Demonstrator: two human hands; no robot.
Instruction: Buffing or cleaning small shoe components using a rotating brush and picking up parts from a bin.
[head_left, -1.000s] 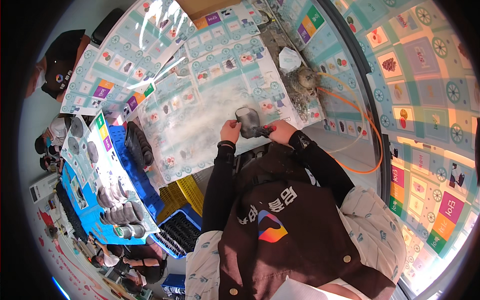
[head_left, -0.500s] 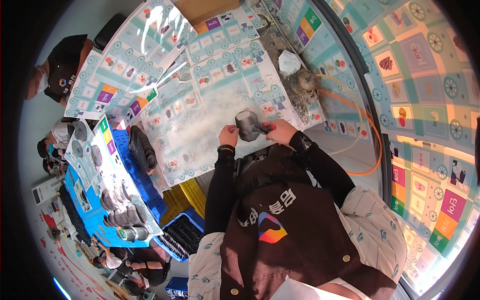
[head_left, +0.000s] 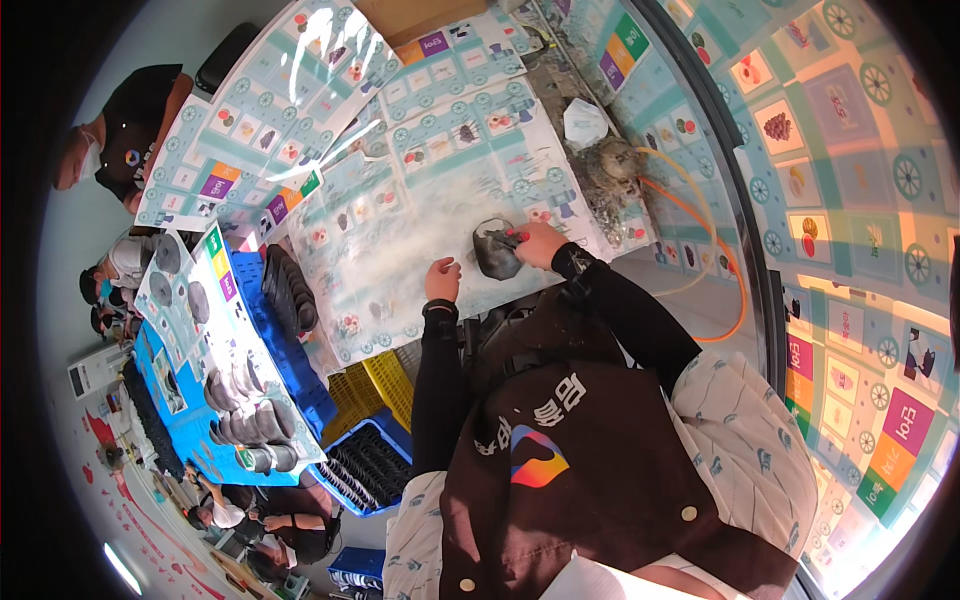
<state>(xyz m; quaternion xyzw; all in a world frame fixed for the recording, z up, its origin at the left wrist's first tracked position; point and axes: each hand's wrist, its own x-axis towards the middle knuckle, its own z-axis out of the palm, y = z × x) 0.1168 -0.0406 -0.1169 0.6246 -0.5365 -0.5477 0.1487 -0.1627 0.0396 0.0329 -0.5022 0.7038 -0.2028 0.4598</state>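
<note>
A dark grey, rounded piece with a pale, powdery patch at its far edge lies on the dusty, paper-covered table in front of me. Over its right side is my right hand, closed on a small dark tool with a red part; fingers hide most of the tool, so its kind is unclear. My left hand is off to the left of the piece, touching nothing, its fingers loosely bent and apart.
Stacked dark curved pieces stand at the table's left edge by a blue crate. More grey pieces fill a side table. A yellow basket sits below. An orange hose curves at right near a dusty round object. Co-workers are at left.
My left hand has let go of the grey piece and drawn back to the left. My right hand has shifted left and slightly away from me, over the piece with the tool.
</note>
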